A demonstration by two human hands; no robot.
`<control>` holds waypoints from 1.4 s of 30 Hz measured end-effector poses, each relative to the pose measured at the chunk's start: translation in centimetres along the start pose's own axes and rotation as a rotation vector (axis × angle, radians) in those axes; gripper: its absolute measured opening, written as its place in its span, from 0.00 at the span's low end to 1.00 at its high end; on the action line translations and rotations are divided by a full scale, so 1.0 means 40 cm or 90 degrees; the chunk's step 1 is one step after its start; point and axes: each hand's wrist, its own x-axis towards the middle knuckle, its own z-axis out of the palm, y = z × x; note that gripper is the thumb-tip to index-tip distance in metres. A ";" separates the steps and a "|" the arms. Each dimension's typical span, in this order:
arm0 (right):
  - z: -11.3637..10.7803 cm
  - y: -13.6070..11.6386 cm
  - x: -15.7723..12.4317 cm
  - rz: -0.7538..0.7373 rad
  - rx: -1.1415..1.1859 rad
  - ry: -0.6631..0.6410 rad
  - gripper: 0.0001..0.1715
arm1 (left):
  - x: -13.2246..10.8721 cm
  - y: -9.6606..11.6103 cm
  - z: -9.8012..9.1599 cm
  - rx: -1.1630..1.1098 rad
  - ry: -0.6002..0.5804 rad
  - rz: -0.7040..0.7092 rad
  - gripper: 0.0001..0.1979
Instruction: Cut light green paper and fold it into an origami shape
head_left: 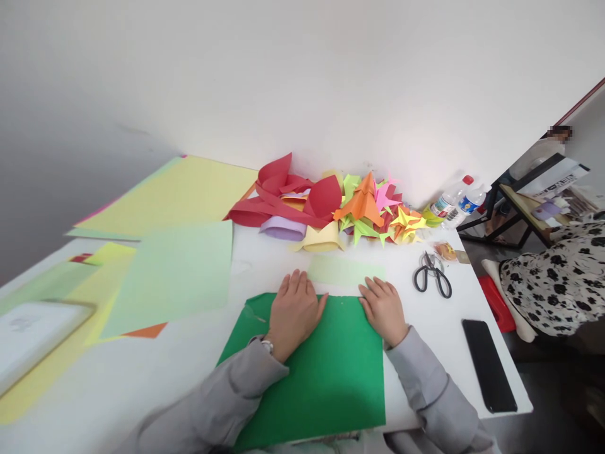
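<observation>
A green sheet of paper (pixel 331 366) lies flat on the white table in front of me. My left hand (pixel 297 309) rests palm down across its upper left edge, fingers stretched out. At the upper right corner, my right hand (pixel 384 307) also lies flat, with its fingertips reaching past the sheet. Just beyond the green sheet is a pale green strip of paper (pixel 343 270), and the fingertips of both hands are near or on its ends. Neither hand grips anything.
Folded paper shapes (pixel 363 205) and red paper bands (pixel 288 195) are heaped by the wall. Scissors (pixel 432 275), a black phone (pixel 489 366) and two bottles (pixel 449 200) stand or lie right. Coloured sheets (pixel 174 271) and a white box (pixel 38 334) lie left. A person in patterned cloth (pixel 562 277) is beyond.
</observation>
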 end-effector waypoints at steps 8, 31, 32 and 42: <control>0.027 0.038 0.003 -0.036 0.018 0.093 0.13 | 0.042 -0.029 0.026 -0.072 0.011 0.253 0.13; 0.032 0.032 0.016 -0.110 0.006 0.133 0.11 | 0.068 0.014 0.030 -0.026 0.027 0.388 0.12; 0.032 0.030 0.017 -0.120 0.012 0.141 0.11 | 0.065 0.017 0.031 -0.037 0.029 0.387 0.12; 0.015 -0.006 0.018 -0.186 0.053 0.167 0.11 | 0.055 0.034 0.024 -0.084 0.074 0.384 0.12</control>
